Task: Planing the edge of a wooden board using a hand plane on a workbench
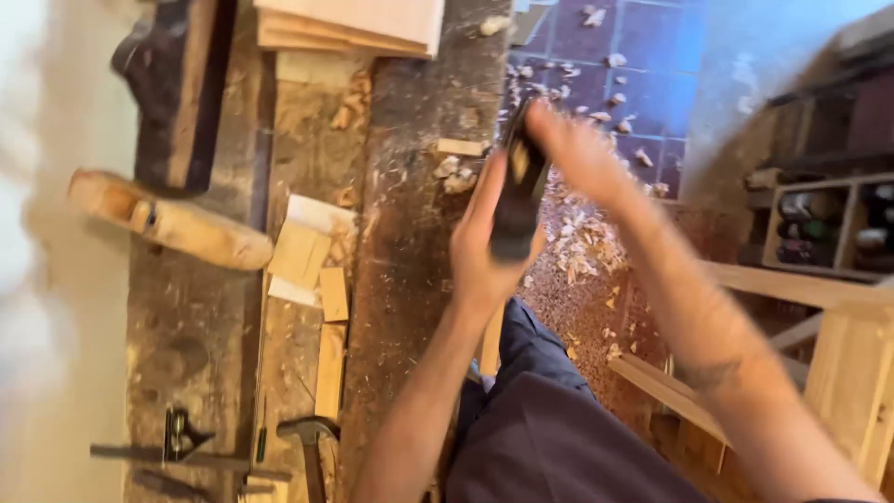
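- While both hands wrap it, the dark hand plane (515, 200) sits over the desk (410, 279) edge, blurred.
- Left hand (484, 247) closes on its rear at six o'clock; right hand (582, 154) closes on the front at one o'clock.
- Judged risk: the plane slips off the edge onto the shavings (582, 237) at three o'clock.

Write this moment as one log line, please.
left hand: grips dark hand plane | right hand: on plane's front | below: workbench, blurred | nearby: wood shavings, hammer

Dark plane (514, 210), pale shavings (582, 244), blue tiles (643, 47).
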